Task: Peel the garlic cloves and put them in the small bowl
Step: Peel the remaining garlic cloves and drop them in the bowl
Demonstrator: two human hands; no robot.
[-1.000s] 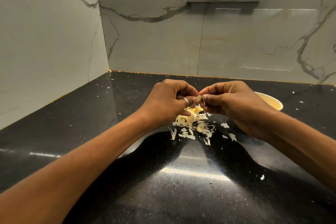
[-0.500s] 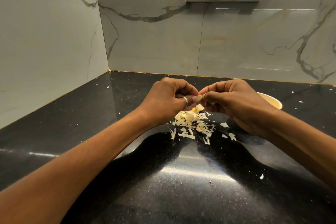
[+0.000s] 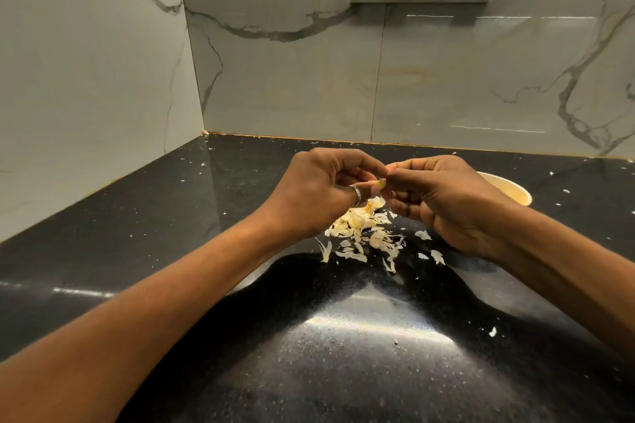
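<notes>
r hand (image 3: 443,203) crept toward l hand (image 3: 319,196); i see both pinching the clove (image 3: 380,184). risk: slick clove squirts into peels (image 3: 360,233).

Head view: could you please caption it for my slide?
Left hand and right hand pinch a garlic clove above the peel pile, small bowl nearby.

Both forearms reach forward and converge above the pile (image 3: 360,230). The left hand (image 3: 319,192) and right hand (image 3: 443,196) sit knuckles-up, fingers curled, their fingertips meeting to pinch one clove (image 3: 380,184) just over the pile.
</notes>
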